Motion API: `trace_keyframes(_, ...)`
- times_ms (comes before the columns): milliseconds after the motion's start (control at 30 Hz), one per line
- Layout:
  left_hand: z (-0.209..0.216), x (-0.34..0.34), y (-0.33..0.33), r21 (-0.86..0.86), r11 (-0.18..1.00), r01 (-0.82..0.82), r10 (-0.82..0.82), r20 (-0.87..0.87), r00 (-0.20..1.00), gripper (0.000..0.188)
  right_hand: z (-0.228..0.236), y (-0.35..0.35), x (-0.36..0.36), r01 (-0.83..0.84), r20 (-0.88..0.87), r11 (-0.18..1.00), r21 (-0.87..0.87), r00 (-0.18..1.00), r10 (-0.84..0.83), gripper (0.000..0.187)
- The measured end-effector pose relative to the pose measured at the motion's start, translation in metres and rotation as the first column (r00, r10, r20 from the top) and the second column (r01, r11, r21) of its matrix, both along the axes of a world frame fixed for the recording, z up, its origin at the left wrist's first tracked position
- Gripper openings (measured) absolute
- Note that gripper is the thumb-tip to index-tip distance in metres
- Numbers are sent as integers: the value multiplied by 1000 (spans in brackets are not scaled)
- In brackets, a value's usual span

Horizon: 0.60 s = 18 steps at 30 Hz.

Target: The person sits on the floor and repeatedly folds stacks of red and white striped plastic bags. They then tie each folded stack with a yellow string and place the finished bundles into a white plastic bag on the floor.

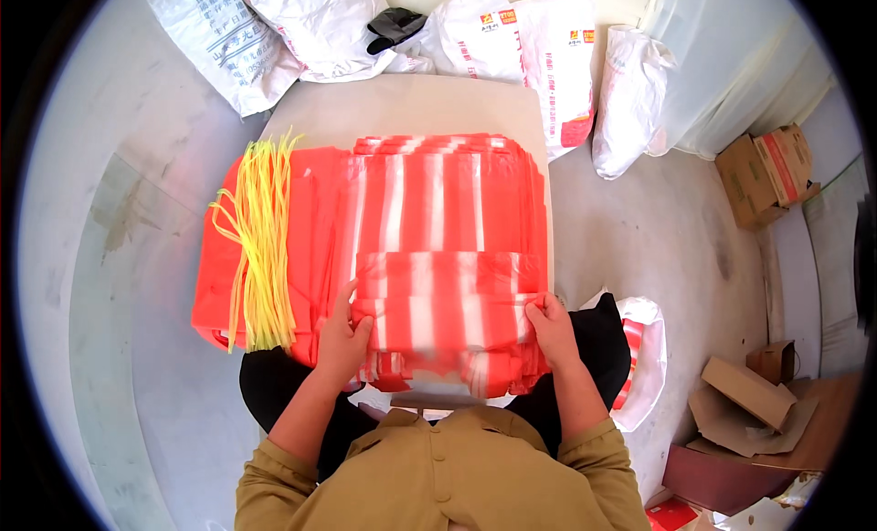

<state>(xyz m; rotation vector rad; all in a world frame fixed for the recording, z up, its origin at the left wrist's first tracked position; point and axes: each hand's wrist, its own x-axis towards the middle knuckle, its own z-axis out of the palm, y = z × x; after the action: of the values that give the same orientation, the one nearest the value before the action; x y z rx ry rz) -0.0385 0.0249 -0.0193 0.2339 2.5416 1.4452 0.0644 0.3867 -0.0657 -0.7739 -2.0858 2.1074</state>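
- The left hand sits at the lower centre of the frame, its fingers curled closed over the near left edge of a folded bundle of bags, thumb on top.
- The right hand mirrors it at the bundle's near right edge, fingers wrapped under and thumb pressed on top, so both hands grip the same bundle.
- The bundle of bags is thin plastic with red and white stripes, folded across so its near part lies doubled over itself; the lower edge looks blurred.
- It rests on a bigger stack of striped bags that fills the middle of the frame.
- To the left of centre lies a flat pile of plain red bags, with a bunch of yellow ties draped over it from top to bottom.
- All of this lies on a pale square surface, bare along its upper part.
- White sacks lean together at the top of the frame, on the grey floor.
- Cardboard boxes stand at the right edge, with more flattened cardboard at the lower right.
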Motion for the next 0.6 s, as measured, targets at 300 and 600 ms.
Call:
trace_keyframes(300,-10,1,6,195,956,-219,249,-144,958,51,42,-27,-1,10,-57,959,283,998,7,37)
trace_keyframes(600,-29,8,-8,237,962,-138,175,-142,974,26,11,-26,-3,-29,-166,913,408,980,105,19)
